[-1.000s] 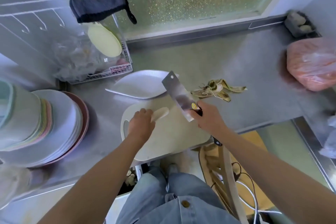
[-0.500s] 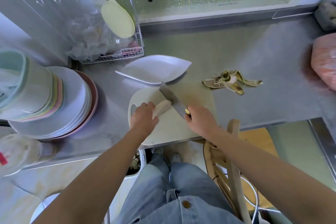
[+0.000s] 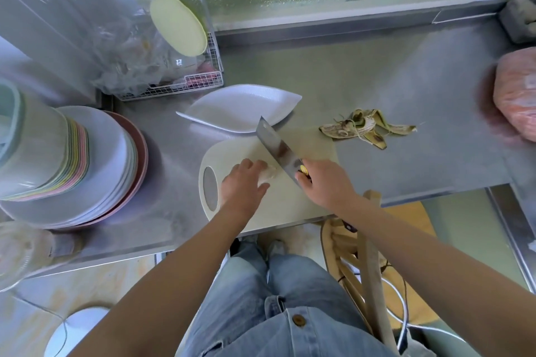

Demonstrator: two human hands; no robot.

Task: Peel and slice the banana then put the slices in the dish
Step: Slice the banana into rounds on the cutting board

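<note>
At the left of the bench (image 3: 377,90) plates (image 3: 95,165) are stacked, and the dish (image 3: 240,109) is set just behind the board (image 3: 278,206). On the board the banana (image 3: 269,173) is held down under the curled fingers of the left hand (image 3: 243,182), and the knife (image 3: 277,149), gripped by the right hand (image 3: 324,182), is set at its exposed end. The peel (image 3: 365,129) is seen on the bench further right.

steel counter (image 3: 377,81) | cutting board (image 3: 290,203) at front edge | white dish (image 3: 240,107) behind it | banana peel (image 3: 365,129) right | plate stack (image 3: 95,168) left
</note>
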